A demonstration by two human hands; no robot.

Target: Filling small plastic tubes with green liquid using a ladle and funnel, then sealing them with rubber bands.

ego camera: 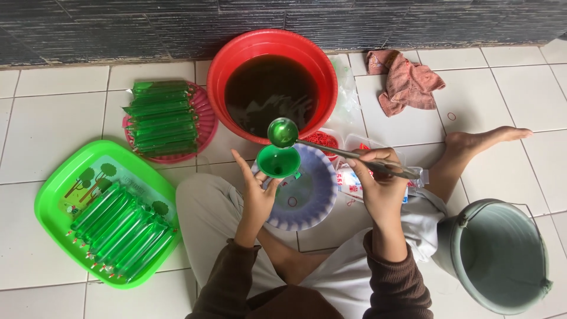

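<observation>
The person's brown sleeves and pale trousers fill the bottom at six o'clock, knees folded on the white tile floor (47,248). From there the left hand (257,192) rises toward the centre, fingers clamped around the stem below a green funnel (277,160); what hangs under the funnel is hidden by the hand. The right hand (381,183), just right of centre, has its fingers closed on the handle of a metal ladle (282,132), whose bowl holds green liquid and hangs just above the funnel, over the near rim of the red basin (220,71). The basin sits at twelve o'clock, filled with dark liquid.

Under the funnel lies a pale blue plate (322,195). At ten o'clock a pink tray (207,121) carries a pile of filled green tubes (160,118). At eight o'clock a green tray (53,201) holds more tubes (121,233) laid side by side, ends tied in red. A pink cloth (407,85) lies crumpled at one o'clock. The person's bare foot (484,140) stretches toward three o'clock, and a grey bucket (502,260) stands at four o'clock beside the right knee.
</observation>
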